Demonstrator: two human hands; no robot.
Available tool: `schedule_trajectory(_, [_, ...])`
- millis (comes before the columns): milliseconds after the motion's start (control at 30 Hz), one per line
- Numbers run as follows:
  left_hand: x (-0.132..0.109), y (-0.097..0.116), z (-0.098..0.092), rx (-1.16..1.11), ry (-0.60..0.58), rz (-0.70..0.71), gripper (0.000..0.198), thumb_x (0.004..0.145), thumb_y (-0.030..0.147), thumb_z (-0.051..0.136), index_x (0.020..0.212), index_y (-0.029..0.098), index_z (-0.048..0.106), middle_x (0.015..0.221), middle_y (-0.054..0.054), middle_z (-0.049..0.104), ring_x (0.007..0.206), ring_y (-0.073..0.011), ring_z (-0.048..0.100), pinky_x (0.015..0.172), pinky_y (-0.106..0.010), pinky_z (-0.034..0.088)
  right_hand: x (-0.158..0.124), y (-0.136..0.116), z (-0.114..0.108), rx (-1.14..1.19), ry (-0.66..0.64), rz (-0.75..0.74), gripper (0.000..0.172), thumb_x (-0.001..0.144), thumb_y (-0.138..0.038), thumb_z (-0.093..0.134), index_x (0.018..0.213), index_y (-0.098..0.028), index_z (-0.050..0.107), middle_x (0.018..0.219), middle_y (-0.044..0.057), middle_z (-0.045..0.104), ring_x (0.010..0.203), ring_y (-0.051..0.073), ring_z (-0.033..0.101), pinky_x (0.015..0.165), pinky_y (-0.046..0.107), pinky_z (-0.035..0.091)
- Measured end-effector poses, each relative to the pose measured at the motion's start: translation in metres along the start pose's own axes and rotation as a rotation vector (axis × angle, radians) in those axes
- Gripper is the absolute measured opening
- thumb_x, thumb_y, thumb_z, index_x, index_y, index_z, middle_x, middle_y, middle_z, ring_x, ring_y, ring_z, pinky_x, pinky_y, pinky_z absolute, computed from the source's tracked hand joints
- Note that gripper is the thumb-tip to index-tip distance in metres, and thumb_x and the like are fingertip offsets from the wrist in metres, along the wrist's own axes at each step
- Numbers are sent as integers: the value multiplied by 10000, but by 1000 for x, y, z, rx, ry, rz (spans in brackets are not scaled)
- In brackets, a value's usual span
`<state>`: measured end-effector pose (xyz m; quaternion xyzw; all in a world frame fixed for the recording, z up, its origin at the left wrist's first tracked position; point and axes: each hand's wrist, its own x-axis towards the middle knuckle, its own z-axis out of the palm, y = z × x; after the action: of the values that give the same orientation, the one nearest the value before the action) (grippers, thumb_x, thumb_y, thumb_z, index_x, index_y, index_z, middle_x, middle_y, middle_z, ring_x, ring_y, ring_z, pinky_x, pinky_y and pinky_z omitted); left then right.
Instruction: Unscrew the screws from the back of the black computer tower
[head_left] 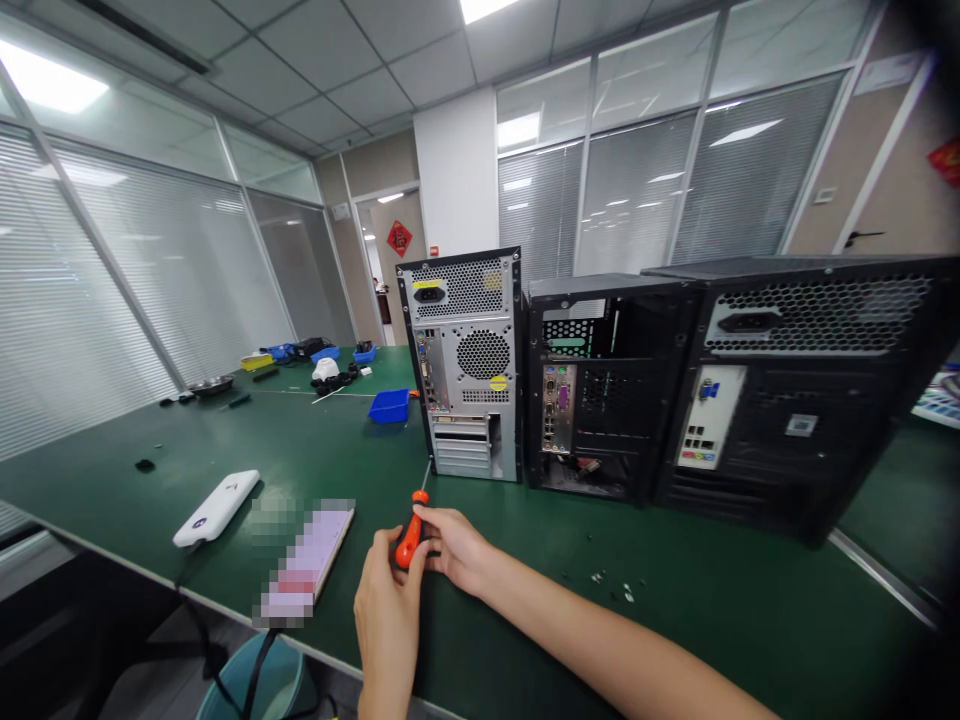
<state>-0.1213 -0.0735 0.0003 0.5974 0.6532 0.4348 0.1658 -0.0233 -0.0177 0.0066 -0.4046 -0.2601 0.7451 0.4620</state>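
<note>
The screwdriver (pixel 409 540) is in both hands, just above the near part of the green table (pixel 510 505), in front of the silver case (pixel 484 400). Its long axis runs away from the person with a slight lean to the right, the butt of the red handle toward the body and the shaft toward the silver case's lower left corner; whether the tip touches there, I cannot tell. The right hand (pixel 457 550) is nearer the shaft, its thumb and fingers closed on the upper handle from the right. The left hand (pixel 386 600) is nearer the butt, thumb and forefinger curled around it from the left, with only the handle's width between them. The handle thus lies between the two sets of fingers, and the shaft points ahead, clear of both. Right of the silver case stand the middle case (pixel 609 433) and the right case (pixel 787 385). Left of the hands lie a phone (pixel 311 560) and, farther out, a white device (pixel 217 508); behind is a blue tray (pixel 388 406)
</note>
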Motion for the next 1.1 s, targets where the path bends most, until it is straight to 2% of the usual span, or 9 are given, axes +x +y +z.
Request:
schedule_trajectory(167, [-1,0,0,17,22,33,453,765,600,444,1019,235,530,790,-15,597,621,-181,565,621,-318,438,0,1,0,-21,-5,-16,216,784,-307,638,680,-151,530,570,-17,599,433,84,515,519,241,430])
schedule_trajectory(367, [0,-3,1,25,34,51,474,760,614,450,1035,238,536,786,-10,581,628,-182,555,625,-327,441,0,1,0,-22,-7,-20,199,817,-275,593,678,-154,517,541,-23,589,430,84,520,507,231,431])
schedule_trajectory(633, [3,-11,4,26,130,64,526,730,623,473,1025,191,528,788,-27,578,604,-183,545,602,-339,451,1,-1,-1,-22,-17,-2,149,829,-252,561,727,-145,545,578,0,620,457,100,554,501,236,434])
schedule_trajectory(833, [5,-13,4,6,138,68,477,720,582,499,991,191,533,796,-32,584,611,-187,540,601,-347,454,2,0,-2,-22,-8,5,140,823,-254,564,736,-149,535,557,-11,605,424,83,520,472,210,401])
schedule_trajectory(1100, [1,-9,4,18,128,127,329,758,452,501,957,192,536,821,-42,579,647,-188,547,611,-332,453,2,1,-1,-23,25,-13,177,807,-311,582,733,-164,517,569,-15,593,466,99,546,479,222,408])
